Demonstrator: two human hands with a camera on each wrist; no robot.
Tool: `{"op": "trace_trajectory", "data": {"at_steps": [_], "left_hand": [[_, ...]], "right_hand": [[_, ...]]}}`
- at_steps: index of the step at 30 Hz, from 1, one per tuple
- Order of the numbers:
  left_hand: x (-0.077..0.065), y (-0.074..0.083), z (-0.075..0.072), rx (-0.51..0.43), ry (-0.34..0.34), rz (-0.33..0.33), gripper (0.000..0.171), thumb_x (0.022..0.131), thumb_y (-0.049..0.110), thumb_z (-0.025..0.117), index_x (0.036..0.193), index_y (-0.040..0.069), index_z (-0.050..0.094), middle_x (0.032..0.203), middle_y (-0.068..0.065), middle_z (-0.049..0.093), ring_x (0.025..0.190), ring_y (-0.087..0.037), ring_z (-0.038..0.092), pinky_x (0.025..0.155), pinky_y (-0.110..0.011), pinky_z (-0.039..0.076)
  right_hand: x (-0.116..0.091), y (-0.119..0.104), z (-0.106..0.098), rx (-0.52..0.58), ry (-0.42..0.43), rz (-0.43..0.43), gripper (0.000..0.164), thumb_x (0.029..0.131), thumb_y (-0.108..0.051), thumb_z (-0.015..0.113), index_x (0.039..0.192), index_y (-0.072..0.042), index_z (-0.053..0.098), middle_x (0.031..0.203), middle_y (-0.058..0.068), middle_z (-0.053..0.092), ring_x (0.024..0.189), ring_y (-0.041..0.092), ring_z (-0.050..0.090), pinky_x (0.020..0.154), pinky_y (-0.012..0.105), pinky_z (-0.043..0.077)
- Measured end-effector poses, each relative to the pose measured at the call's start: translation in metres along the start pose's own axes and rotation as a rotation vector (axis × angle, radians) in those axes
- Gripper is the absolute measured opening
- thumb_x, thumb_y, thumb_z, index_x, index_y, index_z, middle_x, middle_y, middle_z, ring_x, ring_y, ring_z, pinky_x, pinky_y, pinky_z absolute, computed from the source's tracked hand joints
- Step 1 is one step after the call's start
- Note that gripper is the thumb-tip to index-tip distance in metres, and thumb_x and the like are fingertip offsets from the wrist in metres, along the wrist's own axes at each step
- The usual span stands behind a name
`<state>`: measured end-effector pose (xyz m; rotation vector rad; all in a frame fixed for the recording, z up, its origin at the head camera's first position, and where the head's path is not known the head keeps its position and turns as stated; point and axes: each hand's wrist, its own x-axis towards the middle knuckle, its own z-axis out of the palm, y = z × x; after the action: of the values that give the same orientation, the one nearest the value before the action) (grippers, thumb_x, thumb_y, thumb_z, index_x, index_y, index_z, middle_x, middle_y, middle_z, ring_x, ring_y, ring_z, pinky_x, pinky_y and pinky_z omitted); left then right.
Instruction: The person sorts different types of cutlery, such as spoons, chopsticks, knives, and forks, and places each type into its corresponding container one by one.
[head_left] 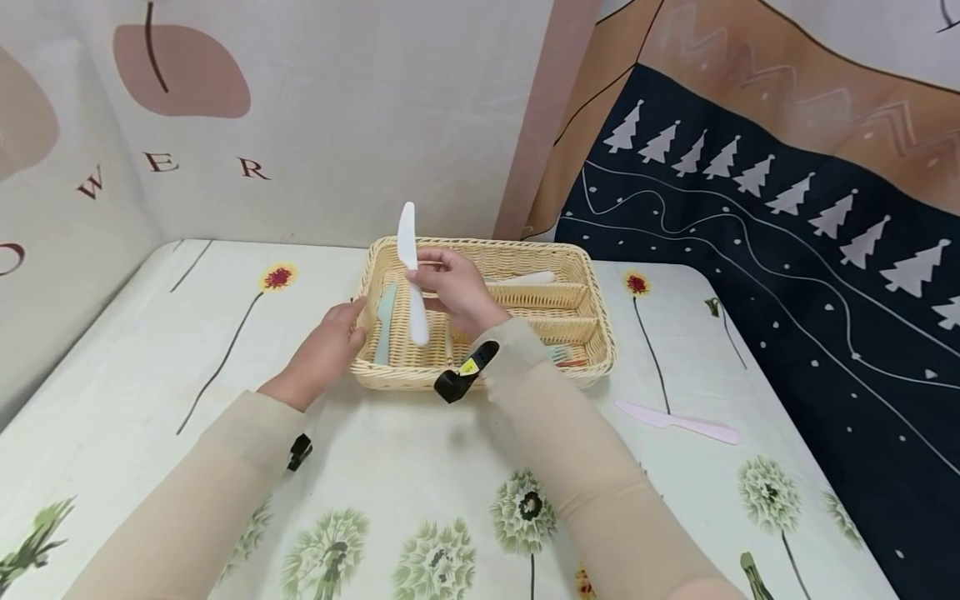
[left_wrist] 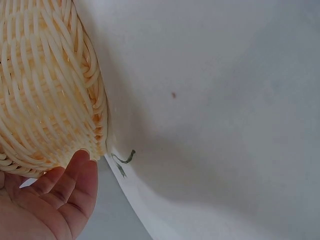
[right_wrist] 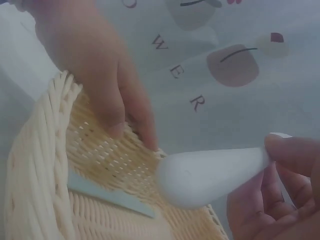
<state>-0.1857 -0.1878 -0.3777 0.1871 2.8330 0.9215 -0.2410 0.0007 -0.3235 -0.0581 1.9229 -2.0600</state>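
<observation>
My right hand (head_left: 462,292) pinches a white plastic knife (head_left: 418,321) between thumb and fingers, blade pointing up, above the left part of a wicker basket (head_left: 397,380). In the right wrist view the knife's rounded handle (right_wrist: 200,175) is close to the camera. My left hand (head_left: 318,350) holds the basket's left rim, its fingers (left_wrist: 84,192) against the outer wall and the thumb over the rim. A pale green knife (head_left: 385,325) lies in the long left compartment, below the white one.
Within the basket's right side, a white utensil (head_left: 528,278) lies in the back compartment, and fork tines (head_left: 561,354) in blue and orange show in the front one. A pink knife (head_left: 678,422) lies on the flowered tablecloth (head_left: 420,450) right of the basket. Walls of printed cloth stand behind.
</observation>
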Motion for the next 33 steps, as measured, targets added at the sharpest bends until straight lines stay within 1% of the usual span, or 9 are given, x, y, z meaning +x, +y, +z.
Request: {"op": "trace_trajectory", "data": {"at_steps": [3, 5, 8, 11, 14, 18, 20, 26, 33], "left_hand": [[0.000, 0.000, 0.000, -0.002, 0.001, 0.001, 0.057, 0.102, 0.016, 0.027, 0.153, -0.003, 0.011, 0.154, -0.030, 0.017, 0.141, -0.044, 0.022, 0.113, -0.056, 0.023], [0.000, 0.000, 0.000, 0.000, 0.003, 0.003, 0.057, 0.102, 0.016, 0.027, 0.153, -0.003, 0.011, 0.154, -0.030, 0.018, 0.141, -0.044, 0.022, 0.113, -0.056, 0.023], [0.000, -0.001, 0.000, 0.001, 0.010, 0.013, 0.057, 0.102, 0.015, 0.028, 0.153, -0.004, 0.012, 0.153, -0.030, 0.018, 0.141, -0.044, 0.022, 0.113, -0.056, 0.023], [0.000, -0.001, 0.000, -0.003, 0.014, 0.024, 0.056, 0.102, 0.015, 0.028, 0.152, -0.005, 0.012, 0.153, -0.031, 0.018, 0.141, -0.044, 0.021, 0.113, -0.057, 0.022], [0.000, -0.001, 0.000, -0.005, 0.017, 0.032, 0.056, 0.102, 0.014, 0.029, 0.152, -0.005, 0.013, 0.153, -0.031, 0.019, 0.141, -0.044, 0.021, 0.113, -0.057, 0.022], [0.001, -0.001, 0.000, -0.003, 0.019, 0.031, 0.056, 0.102, 0.015, 0.029, 0.152, -0.005, 0.013, 0.153, -0.031, 0.019, 0.141, -0.045, 0.022, 0.113, -0.057, 0.023], [0.000, -0.001, 0.000, -0.005, 0.020, 0.027, 0.056, 0.102, 0.015, 0.029, 0.152, -0.005, 0.013, 0.153, -0.031, 0.019, 0.140, -0.045, 0.023, 0.112, -0.057, 0.024], [0.000, -0.001, 0.001, -0.013, 0.022, 0.029, 0.056, 0.102, 0.015, 0.029, 0.152, -0.005, 0.013, 0.152, -0.031, 0.019, 0.140, -0.044, 0.025, 0.112, -0.057, 0.025], [-0.001, -0.001, 0.000, -0.005, 0.018, 0.024, 0.056, 0.102, 0.015, 0.029, 0.152, -0.005, 0.013, 0.152, -0.031, 0.019, 0.139, -0.044, 0.026, 0.112, -0.057, 0.025]], "right_hand": [[0.005, 0.002, 0.004, 0.022, 0.021, 0.017, 0.029, 0.091, -0.006, 0.064, 0.120, -0.007, 0.062, 0.101, 0.006, 0.064, 0.099, 0.025, 0.065, 0.084, 0.039, 0.056], [0.008, 0.004, 0.007, 0.026, 0.046, 0.033, 0.028, 0.091, -0.006, 0.065, 0.118, -0.007, 0.063, 0.100, 0.005, 0.065, 0.097, 0.025, 0.066, 0.084, 0.040, 0.056], [0.012, 0.007, 0.010, 0.038, 0.079, 0.064, 0.027, 0.090, -0.006, 0.066, 0.116, -0.008, 0.063, 0.098, 0.004, 0.065, 0.087, 0.017, 0.065, 0.082, 0.038, 0.055], [0.015, 0.011, 0.014, 0.053, 0.102, 0.086, 0.026, 0.089, -0.004, 0.067, 0.114, -0.008, 0.063, 0.095, 0.003, 0.065, 0.083, 0.015, 0.064, 0.082, 0.038, 0.056], [0.018, 0.015, 0.017, 0.067, 0.101, 0.095, 0.026, 0.089, -0.003, 0.066, 0.114, -0.006, 0.062, 0.096, 0.005, 0.065, 0.089, 0.020, 0.066, 0.087, 0.042, 0.054], [0.020, 0.020, 0.022, 0.067, 0.093, 0.110, 0.027, 0.089, 0.000, 0.064, 0.116, -0.003, 0.060, 0.096, 0.007, 0.065, 0.102, 0.029, 0.065, 0.091, 0.046, 0.052], [0.022, 0.022, 0.024, 0.055, 0.097, 0.126, 0.027, 0.089, 0.000, 0.064, 0.116, -0.002, 0.060, 0.095, 0.007, 0.065, 0.103, 0.029, 0.065, 0.092, 0.046, 0.052], [0.026, 0.029, 0.026, 0.022, 0.126, 0.182, 0.025, 0.088, 0.000, 0.066, 0.112, -0.005, 0.062, 0.094, 0.007, 0.066, 0.085, 0.018, 0.064, 0.087, 0.042, 0.055], [0.026, 0.036, 0.030, -0.034, 0.091, 0.220, 0.024, 0.089, 0.000, 0.065, 0.112, -0.004, 0.061, 0.093, 0.006, 0.063, 0.085, 0.018, 0.063, 0.081, 0.037, 0.057]]}}
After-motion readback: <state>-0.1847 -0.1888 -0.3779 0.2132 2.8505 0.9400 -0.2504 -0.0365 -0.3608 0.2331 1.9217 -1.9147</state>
